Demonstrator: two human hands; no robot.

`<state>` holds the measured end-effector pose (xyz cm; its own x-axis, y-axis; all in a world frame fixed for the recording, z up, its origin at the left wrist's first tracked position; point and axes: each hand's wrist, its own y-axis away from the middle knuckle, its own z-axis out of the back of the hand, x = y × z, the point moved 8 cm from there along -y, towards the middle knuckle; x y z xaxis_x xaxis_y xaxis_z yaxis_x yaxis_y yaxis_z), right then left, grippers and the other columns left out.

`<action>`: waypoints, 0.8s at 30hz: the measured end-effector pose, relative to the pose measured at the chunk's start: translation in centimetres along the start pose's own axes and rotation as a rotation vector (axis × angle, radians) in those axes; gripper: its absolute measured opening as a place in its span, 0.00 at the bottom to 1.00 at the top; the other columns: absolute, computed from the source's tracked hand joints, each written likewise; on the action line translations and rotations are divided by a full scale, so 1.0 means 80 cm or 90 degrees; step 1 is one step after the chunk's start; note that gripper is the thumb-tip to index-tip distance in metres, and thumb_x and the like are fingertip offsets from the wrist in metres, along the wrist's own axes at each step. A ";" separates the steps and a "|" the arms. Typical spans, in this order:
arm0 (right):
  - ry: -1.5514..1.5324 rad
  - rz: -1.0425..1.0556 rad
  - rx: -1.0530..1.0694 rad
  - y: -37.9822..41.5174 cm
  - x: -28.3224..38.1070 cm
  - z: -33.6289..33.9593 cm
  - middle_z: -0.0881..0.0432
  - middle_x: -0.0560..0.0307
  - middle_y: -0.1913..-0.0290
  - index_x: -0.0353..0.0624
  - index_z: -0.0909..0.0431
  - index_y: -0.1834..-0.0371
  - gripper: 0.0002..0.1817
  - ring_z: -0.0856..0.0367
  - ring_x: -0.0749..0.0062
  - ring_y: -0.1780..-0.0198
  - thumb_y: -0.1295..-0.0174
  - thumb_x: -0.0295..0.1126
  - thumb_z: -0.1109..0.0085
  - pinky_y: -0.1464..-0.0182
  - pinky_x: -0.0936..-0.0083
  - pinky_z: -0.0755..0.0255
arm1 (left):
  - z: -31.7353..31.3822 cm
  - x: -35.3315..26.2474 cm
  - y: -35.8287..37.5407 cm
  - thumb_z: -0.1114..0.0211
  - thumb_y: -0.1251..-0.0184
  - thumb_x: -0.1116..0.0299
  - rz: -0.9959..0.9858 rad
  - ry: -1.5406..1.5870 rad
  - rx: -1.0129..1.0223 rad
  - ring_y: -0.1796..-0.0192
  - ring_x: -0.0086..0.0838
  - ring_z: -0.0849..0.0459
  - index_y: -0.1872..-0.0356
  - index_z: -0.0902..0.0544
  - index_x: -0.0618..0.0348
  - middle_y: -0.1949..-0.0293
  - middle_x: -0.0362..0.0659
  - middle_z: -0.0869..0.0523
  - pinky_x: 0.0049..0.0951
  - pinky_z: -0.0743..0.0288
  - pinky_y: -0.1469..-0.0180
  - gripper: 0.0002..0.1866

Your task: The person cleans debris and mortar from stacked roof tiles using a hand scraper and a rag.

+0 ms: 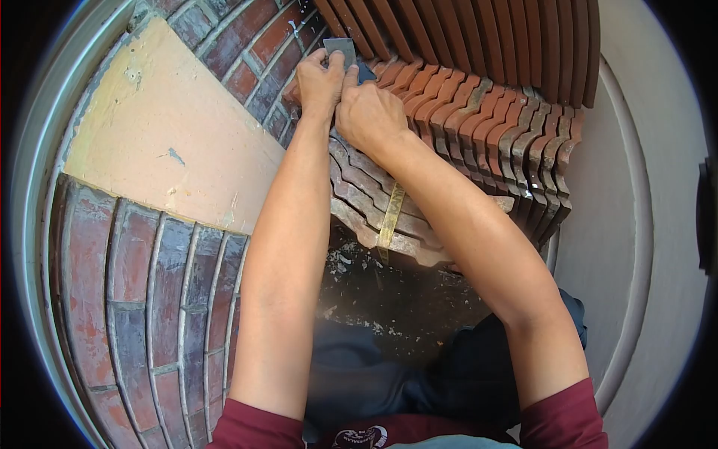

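Observation:
Both my hands meet at the upper middle, close to the brick wall and the end of a row of roof tiles. A small flat grey plate, like a scraper blade, stands up between them. My left hand pinches its left side with bent fingers. Curled just below the plate, my right hand has its index finger laid up against the plate's lower part. A dark blue piece shows behind the right knuckles, mostly hidden. Worn tiles lie stacked under my forearms.
Dark brown ribbed tiles stand upright at the back. A yellow strip with dark marks crosses the near stack. Left is a brick wall with a cream panel; right is a pale grey wall. Debris speckles the dark floor.

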<state>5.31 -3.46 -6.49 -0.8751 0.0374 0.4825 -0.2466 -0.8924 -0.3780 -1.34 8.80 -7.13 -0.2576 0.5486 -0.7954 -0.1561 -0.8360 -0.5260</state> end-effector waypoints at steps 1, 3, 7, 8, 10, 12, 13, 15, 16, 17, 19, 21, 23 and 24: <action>0.002 -0.002 0.001 0.001 0.000 0.000 0.17 0.22 0.58 0.19 0.37 0.30 0.33 0.14 0.31 0.59 0.36 0.32 0.57 0.53 0.45 0.20 | 0.001 -0.001 0.000 0.36 0.38 0.59 -0.010 -0.010 -0.003 0.79 0.34 0.24 0.71 0.17 0.68 0.83 0.51 0.21 0.39 0.28 0.69 0.18; 0.006 0.001 -0.011 0.002 0.000 0.002 0.17 0.22 0.57 0.19 0.37 0.30 0.33 0.14 0.31 0.58 0.37 0.32 0.57 0.52 0.45 0.20 | 0.001 -0.001 0.000 0.36 0.36 0.60 -0.017 -0.005 -0.008 0.79 0.28 0.25 0.70 0.16 0.68 0.83 0.46 0.20 0.35 0.28 0.71 0.17; 0.005 0.005 -0.033 0.000 0.001 0.006 0.17 0.22 0.56 0.20 0.37 0.30 0.33 0.14 0.30 0.58 0.36 0.32 0.57 0.52 0.45 0.20 | 0.003 -0.006 -0.001 0.36 0.32 0.62 -0.026 0.028 -0.011 0.77 0.18 0.26 0.66 0.13 0.67 0.80 0.39 0.17 0.25 0.29 0.72 0.14; 0.007 0.004 -0.027 0.000 -0.001 0.004 0.17 0.22 0.56 0.20 0.37 0.30 0.33 0.14 0.30 0.58 0.36 0.32 0.57 0.52 0.45 0.20 | 0.003 -0.004 -0.002 0.36 0.32 0.63 -0.034 0.028 -0.010 0.76 0.18 0.25 0.65 0.13 0.67 0.79 0.39 0.16 0.25 0.28 0.72 0.14; 0.010 0.003 -0.016 -0.001 -0.003 0.000 0.17 0.22 0.56 0.20 0.37 0.30 0.33 0.15 0.30 0.58 0.36 0.32 0.57 0.52 0.45 0.20 | 0.000 0.002 -0.002 0.36 0.35 0.60 -0.032 0.028 -0.007 0.78 0.25 0.24 0.69 0.15 0.67 0.82 0.46 0.18 0.32 0.28 0.71 0.16; 0.006 -0.004 -0.004 -0.001 -0.005 -0.007 0.17 0.22 0.56 0.20 0.38 0.29 0.33 0.15 0.30 0.58 0.36 0.33 0.56 0.52 0.45 0.20 | -0.003 0.007 -0.004 0.36 0.36 0.59 -0.030 0.015 -0.004 0.79 0.28 0.24 0.71 0.15 0.67 0.84 0.50 0.19 0.35 0.28 0.70 0.17; 0.004 -0.008 0.002 0.000 -0.003 -0.007 0.18 0.22 0.55 0.20 0.38 0.29 0.33 0.15 0.30 0.59 0.36 0.33 0.56 0.52 0.45 0.20 | -0.002 0.004 -0.003 0.36 0.36 0.59 -0.027 0.001 -0.002 0.79 0.28 0.23 0.71 0.15 0.67 0.83 0.50 0.19 0.35 0.28 0.70 0.17; 0.009 -0.004 -0.014 0.002 -0.001 -0.002 0.17 0.22 0.56 0.21 0.38 0.29 0.34 0.15 0.30 0.59 0.36 0.33 0.55 0.53 0.45 0.20 | 0.001 -0.003 0.002 0.36 0.35 0.58 -0.022 0.032 -0.019 0.78 0.29 0.22 0.71 0.15 0.66 0.83 0.50 0.18 0.36 0.27 0.69 0.18; 0.011 -0.002 -0.022 0.003 0.000 0.001 0.17 0.23 0.56 0.21 0.38 0.29 0.34 0.15 0.30 0.59 0.36 0.33 0.55 0.53 0.45 0.20 | 0.005 -0.012 0.006 0.37 0.36 0.57 -0.020 0.076 -0.040 0.78 0.31 0.21 0.71 0.15 0.66 0.82 0.51 0.18 0.37 0.26 0.68 0.18; 0.015 0.009 -0.039 0.001 0.001 0.005 0.17 0.23 0.56 0.21 0.38 0.30 0.34 0.14 0.30 0.59 0.37 0.33 0.54 0.53 0.45 0.20 | 0.009 -0.019 0.008 0.37 0.36 0.56 -0.018 0.119 -0.060 0.77 0.33 0.20 0.71 0.14 0.66 0.81 0.51 0.17 0.38 0.25 0.67 0.19; 0.020 0.031 -0.071 -0.003 0.001 0.011 0.17 0.24 0.57 0.21 0.37 0.30 0.34 0.14 0.31 0.60 0.37 0.33 0.53 0.54 0.45 0.20 | 0.010 -0.023 0.005 0.37 0.36 0.55 -0.034 0.087 -0.068 0.76 0.36 0.19 0.71 0.14 0.66 0.80 0.52 0.16 0.39 0.25 0.66 0.20; 0.046 0.032 -0.063 -0.004 -0.005 0.007 0.17 0.25 0.57 0.22 0.36 0.30 0.33 0.14 0.32 0.60 0.38 0.33 0.53 0.56 0.45 0.19 | 0.005 -0.015 -0.001 0.36 0.36 0.54 -0.026 0.052 -0.055 0.76 0.38 0.18 0.71 0.14 0.66 0.79 0.53 0.16 0.40 0.24 0.65 0.20; 0.063 0.026 -0.046 -0.005 -0.004 0.004 0.17 0.25 0.56 0.23 0.35 0.30 0.33 0.14 0.32 0.61 0.38 0.32 0.52 0.56 0.46 0.19 | 0.000 0.007 -0.007 0.36 0.36 0.54 0.008 0.012 -0.022 0.76 0.40 0.18 0.71 0.15 0.66 0.79 0.55 0.15 0.41 0.24 0.65 0.20; 0.069 0.021 -0.035 -0.004 -0.003 0.002 0.17 0.25 0.56 0.24 0.35 0.30 0.33 0.14 0.32 0.62 0.39 0.32 0.52 0.57 0.46 0.19 | -0.001 0.016 -0.009 0.36 0.36 0.54 0.016 0.009 -0.015 0.75 0.41 0.17 0.71 0.15 0.66 0.78 0.55 0.15 0.41 0.24 0.64 0.21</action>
<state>5.68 -3.27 -6.32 -0.9220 0.0595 0.3826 -0.2368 -0.8684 -0.4357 -1.44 10.09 -7.78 -0.2477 0.5273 -0.8128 -0.1277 -0.8494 -0.5121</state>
